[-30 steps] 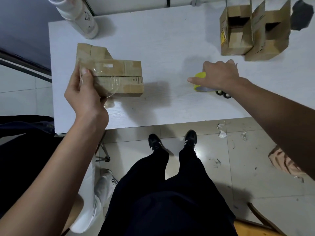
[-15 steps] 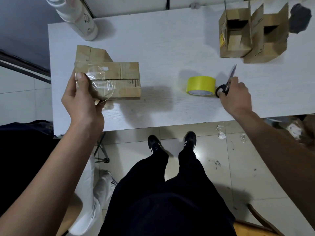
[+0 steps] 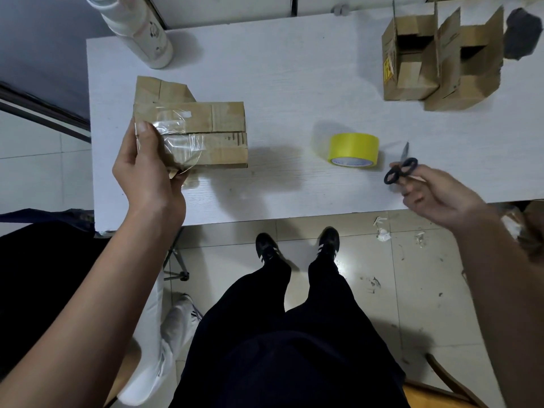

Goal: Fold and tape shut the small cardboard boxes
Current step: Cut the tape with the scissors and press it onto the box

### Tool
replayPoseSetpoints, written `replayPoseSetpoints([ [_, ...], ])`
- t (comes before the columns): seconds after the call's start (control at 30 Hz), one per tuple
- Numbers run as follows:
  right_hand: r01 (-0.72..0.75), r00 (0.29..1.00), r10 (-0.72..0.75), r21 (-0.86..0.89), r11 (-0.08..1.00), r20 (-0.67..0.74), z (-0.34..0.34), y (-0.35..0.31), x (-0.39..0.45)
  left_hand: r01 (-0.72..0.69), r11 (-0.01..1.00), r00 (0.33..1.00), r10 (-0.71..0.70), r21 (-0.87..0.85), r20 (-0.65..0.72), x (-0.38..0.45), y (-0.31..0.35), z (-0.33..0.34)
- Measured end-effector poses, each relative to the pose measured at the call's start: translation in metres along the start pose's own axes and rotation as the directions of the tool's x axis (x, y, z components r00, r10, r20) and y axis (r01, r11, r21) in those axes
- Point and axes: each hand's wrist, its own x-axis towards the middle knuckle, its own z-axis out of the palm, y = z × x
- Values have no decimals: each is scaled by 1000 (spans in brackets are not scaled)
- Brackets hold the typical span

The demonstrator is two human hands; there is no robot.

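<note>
A closed cardboard box [image 3: 215, 134] sits at the left of the white table [image 3: 294, 83], with a strip of clear tape across its left end. My left hand [image 3: 147, 169] grips that taped end, thumb on top of the tape. A yellow tape roll [image 3: 353, 150] lies on the table right of centre. My right hand [image 3: 429, 195] holds black-handled scissors [image 3: 400, 169] just right of the roll, lifted off the table, blade pointing away from me.
Two open cardboard boxes [image 3: 435, 60] stand at the far right of the table. A white bottle [image 3: 138, 30] stands at the far left corner. A dark object [image 3: 521, 33] lies at the right edge. Paper scraps lie on the tiled floor near my feet.
My right hand left the yellow tape roll, took the scissors to its right and has now lifted them toward me. The left hand stays on the box's taped end.
</note>
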Motion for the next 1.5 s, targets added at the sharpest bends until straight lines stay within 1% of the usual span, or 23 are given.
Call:
replayPoseSetpoints([
  [0.03,-5,995,-5,106,994,96,-1,8,-7,-1,1000,1000,1,-3,5,0,0,0],
  [0.07,5,986,-32,158,987,166,1,16,-15,-3,1000,1000,3,-6,10,-1,-1,0],
  [0.17,31,939,-100,210,977,330,27,43,-38,-4,1000,1000,4,-21,11,-1,-3,0],
  [0.2,34,926,-100,183,983,365,46,52,-48,-1,1000,1000,1,-26,7,-1,-2,1],
  [0.3,87,920,-68,-30,996,386,105,80,-61,-5,1000,1000,5,-26,1,-2,-2,1],
  [0.33,85,909,-38,-95,992,414,122,87,-63,-9,1000,1000,9,-22,3,-2,-1,1],
  [0.4,41,866,28,-126,991,499,148,97,-60,-17,1000,1000,17,-18,3,-2,-1,1],
  [0.43,23,856,42,-118,993,515,158,98,-56,-20,1000,1000,20,-17,2,-1,-1,0],
  [0.63,93,885,-52,-66,993,464,193,83,-40,-34,999,999,34,-34,9,0,-4,-3],
  [0.73,151,936,-138,-17,988,323,201,82,-38,-31,999,1000,31,-31,1,2,-5,-4],
  [0.77,158,938,-145,-14,987,314,203,83,-37,-29,999,1000,29,-30,-2,2,-6,-5],
  [0.8,141,931,-134,5,990,340,205,84,-37,-27,999,1000,27,-33,-5,3,-6,-5],
  [0.87,50,887,-67,50,997,457,202,88,-33,-28,999,1000,28,-28,-5,4,-9,-4],
  [0.93,0,852,-28,54,999,522,198,89,-29,-35,999,999,35,-2,-17,6,-13,-3],
  [1.1,36,805,-19,-18,999,593,193,83,-25,-1,1000,999,1,1,-49,8,-15,-1],
  [1.27,179,764,-63,-117,977,642,193,71,-23,85,995,992,-89,-55,-85,9,-5,3],
  [1.33,196,763,-62,-139,971,643,193,65,-23,83,996,992,-86,-42,-90,9,-1,4],
  [1.43,181,768,-47,-145,973,639,191,59,-24,75,997,994,-76,-22,-78,11,3,5],
  [1.5,182,770,-34,-169,969,637,190,59,-25,23,1000,998,-22,8,-60,11,6,4],
])
